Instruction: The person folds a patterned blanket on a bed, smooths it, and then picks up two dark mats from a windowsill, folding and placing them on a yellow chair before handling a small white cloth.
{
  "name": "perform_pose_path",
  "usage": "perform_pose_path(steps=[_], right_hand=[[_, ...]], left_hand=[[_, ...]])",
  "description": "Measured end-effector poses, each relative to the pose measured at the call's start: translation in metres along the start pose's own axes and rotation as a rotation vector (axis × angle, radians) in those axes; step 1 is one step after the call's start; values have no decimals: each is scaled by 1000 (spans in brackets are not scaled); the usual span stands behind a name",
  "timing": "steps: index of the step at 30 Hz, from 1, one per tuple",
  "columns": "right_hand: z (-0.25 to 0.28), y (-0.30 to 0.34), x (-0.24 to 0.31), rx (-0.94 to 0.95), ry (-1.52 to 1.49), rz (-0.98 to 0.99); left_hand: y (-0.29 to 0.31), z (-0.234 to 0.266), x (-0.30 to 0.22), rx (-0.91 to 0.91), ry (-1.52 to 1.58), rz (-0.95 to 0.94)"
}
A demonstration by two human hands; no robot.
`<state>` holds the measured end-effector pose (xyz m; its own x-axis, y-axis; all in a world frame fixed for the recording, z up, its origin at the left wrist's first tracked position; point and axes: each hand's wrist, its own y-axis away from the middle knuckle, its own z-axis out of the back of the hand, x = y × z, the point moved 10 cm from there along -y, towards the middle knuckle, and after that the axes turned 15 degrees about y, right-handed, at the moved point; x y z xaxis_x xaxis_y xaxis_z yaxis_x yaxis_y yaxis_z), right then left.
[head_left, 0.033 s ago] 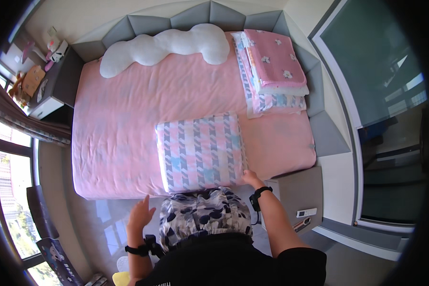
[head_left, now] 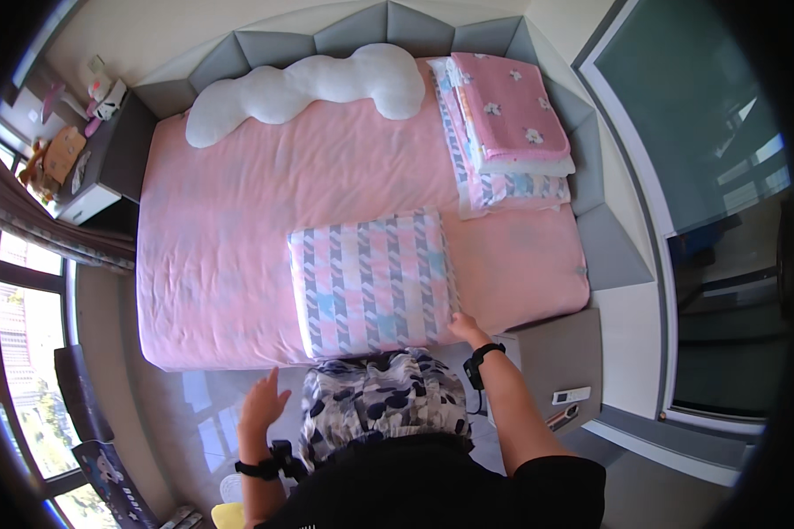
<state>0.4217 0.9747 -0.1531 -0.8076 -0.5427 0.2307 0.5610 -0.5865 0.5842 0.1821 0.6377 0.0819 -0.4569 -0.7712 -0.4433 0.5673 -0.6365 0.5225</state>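
A folded quilt (head_left: 370, 282) with pink, grey, white and pale blue patterning lies flat near the front edge of the pink-sheeted bed (head_left: 220, 238). My right hand (head_left: 464, 328) is at its near right corner, with the fingers closed on the edge; the fingertips are partly hidden. My left hand (head_left: 263, 402) hangs in the air beyond the bed's near edge, left of my patterned trousers. Its fingers are apart and it holds nothing.
A white cloud-shaped pillow (head_left: 304, 88) rests by the grey padded headboard (head_left: 353, 35). At the far right corner, a pink flowered blanket (head_left: 507, 106) tops a pile of folded bedding. Bedside cabinets (head_left: 551, 353) stand at the near right and far left (head_left: 115, 145). A sliding glass door (head_left: 697, 132) is at right.
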Motion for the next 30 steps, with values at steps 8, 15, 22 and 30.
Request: perform_pose_path(steps=[8,15,22,30], right_hand=[[-8,-43,-31,104,-344,-170],[-18,-79,-53,-106,-659,-302],[46,-97,-47,-340,-605,-156],[23,-102,-80,-383,-276,-238]], left_hand=[[51,-28,-43,5,106,226],[59,-30,-81,20,104,276],[53,-29,-98,12,120,283],[72,-37,-99,-4,89,286]])
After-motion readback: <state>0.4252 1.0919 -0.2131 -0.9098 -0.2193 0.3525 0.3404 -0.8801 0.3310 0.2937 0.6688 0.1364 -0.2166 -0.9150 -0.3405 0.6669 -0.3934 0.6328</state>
